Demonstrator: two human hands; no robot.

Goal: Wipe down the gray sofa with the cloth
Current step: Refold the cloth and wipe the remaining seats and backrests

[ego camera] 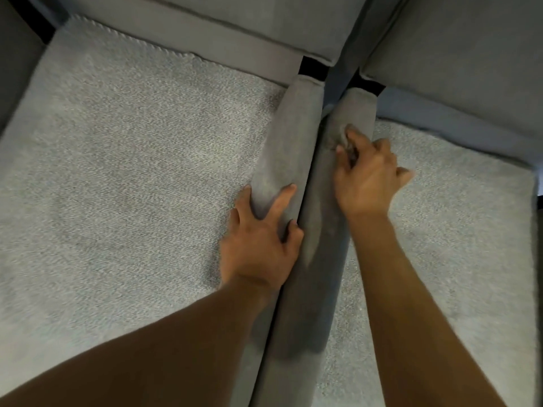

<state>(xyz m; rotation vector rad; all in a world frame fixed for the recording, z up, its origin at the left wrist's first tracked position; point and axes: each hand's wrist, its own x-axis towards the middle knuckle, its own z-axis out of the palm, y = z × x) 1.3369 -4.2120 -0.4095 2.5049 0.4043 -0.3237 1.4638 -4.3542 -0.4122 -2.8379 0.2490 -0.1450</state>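
Observation:
The gray sofa fills the view from above, with two narrow padded armrests side by side in the middle: a left armrest (289, 133) and a right armrest (329, 230). My left hand (261, 245) grips the left armrest, fingers curled over its top. My right hand (367, 174) holds a small dark gray cloth (342, 136) bunched under the fingertips and presses it on the right armrest's top. Most of the cloth is hidden by the fingers.
Light speckled seat covers lie on both sides, a left cover (117, 171) and a right cover (455, 230). Back cushions (264, 22) rise along the top edge. A dark gap (313, 70) opens where the armrests meet the backrest.

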